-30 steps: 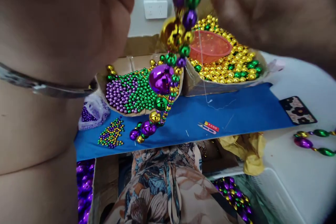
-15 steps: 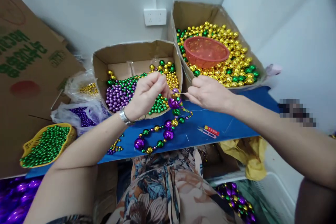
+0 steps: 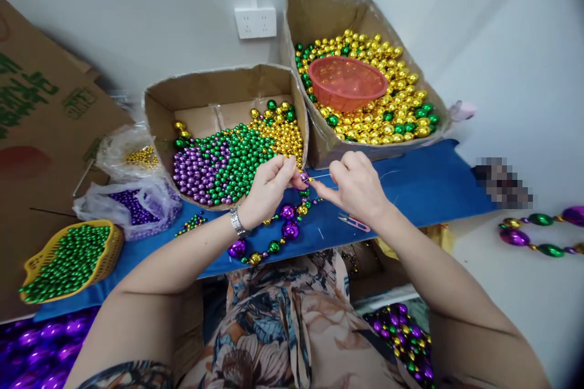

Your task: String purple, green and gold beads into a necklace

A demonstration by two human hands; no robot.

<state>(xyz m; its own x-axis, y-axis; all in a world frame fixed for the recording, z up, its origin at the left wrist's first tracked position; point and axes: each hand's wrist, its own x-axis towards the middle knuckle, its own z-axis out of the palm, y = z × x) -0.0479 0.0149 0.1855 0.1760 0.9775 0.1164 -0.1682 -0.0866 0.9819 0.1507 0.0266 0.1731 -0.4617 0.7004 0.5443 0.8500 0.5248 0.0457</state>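
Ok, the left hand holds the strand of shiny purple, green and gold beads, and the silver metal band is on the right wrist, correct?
Not quite: the head view shows the silver metal band on the left wrist, not the right. The left hand does hold the strand of shiny purple, green and gold beads.

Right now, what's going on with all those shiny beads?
A person's left hand pinches a strand of shiny purple, gold and green beads, and the right hand holds a thin white thread out straight. The rest loops over the blue tabletop, in front of a brown cardboard box of beads.
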